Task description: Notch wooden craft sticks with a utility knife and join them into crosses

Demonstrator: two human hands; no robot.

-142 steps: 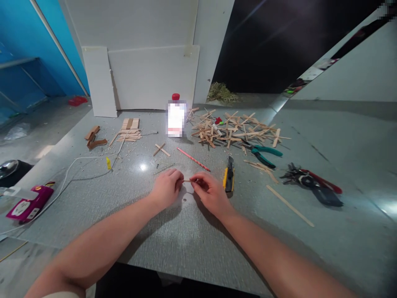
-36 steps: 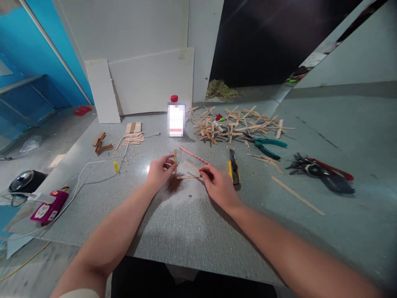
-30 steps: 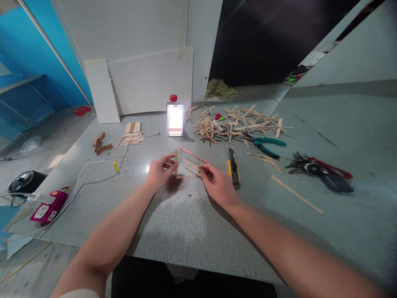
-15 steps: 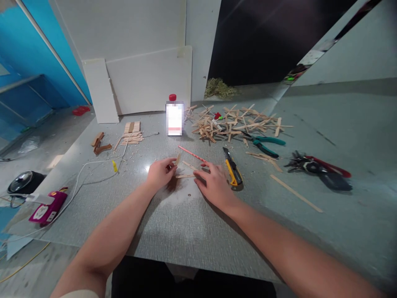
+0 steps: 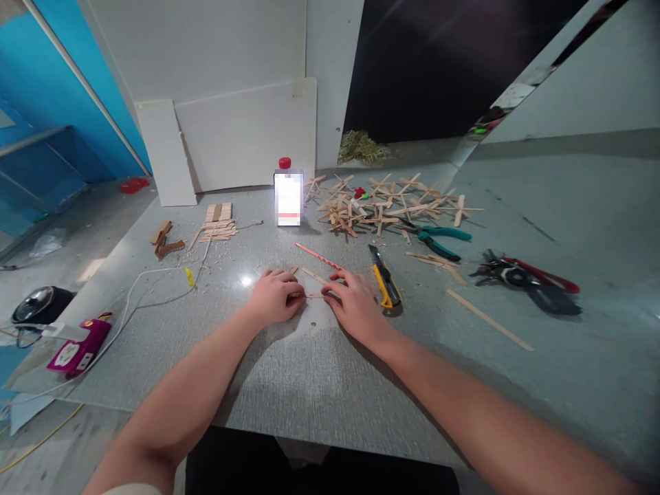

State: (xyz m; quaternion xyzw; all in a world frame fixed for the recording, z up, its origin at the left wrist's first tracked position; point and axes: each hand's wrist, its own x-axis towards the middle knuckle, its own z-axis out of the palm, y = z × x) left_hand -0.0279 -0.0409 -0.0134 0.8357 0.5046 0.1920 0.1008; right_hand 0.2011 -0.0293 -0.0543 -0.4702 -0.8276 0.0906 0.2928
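Note:
Low over the table, a short wooden craft stick [image 5: 313, 295] spans the gap between my two hands. My left hand [image 5: 276, 295] is closed with its fingertips on the stick's left end. At the right end, the thumb and fingers of my right hand [image 5: 355, 302] pinch it. Another wooden stick [image 5: 312, 276] lies slanted just beyond, partly hidden by my right fingers. A small wood piece [image 5: 294, 270] shows behind my left knuckles. Farther out lies a red patterned strip [image 5: 317, 256]. A yellow utility knife [image 5: 386, 278] rests right of my right hand.
Crossed craft sticks [image 5: 381, 206] are heaped at the back, beside a red-capped bottle [image 5: 289, 196]. Teal-handled pliers [image 5: 443, 240] and a red-and-black punch tool [image 5: 536, 278] lie right. A stick bundle [image 5: 219, 220], white cable [image 5: 137, 278] and magenta power strip [image 5: 80, 347] are left.
My left hand has moved down and slightly right, from the small upright wood piece to the left end of the stick. My right hand stays at the other end.

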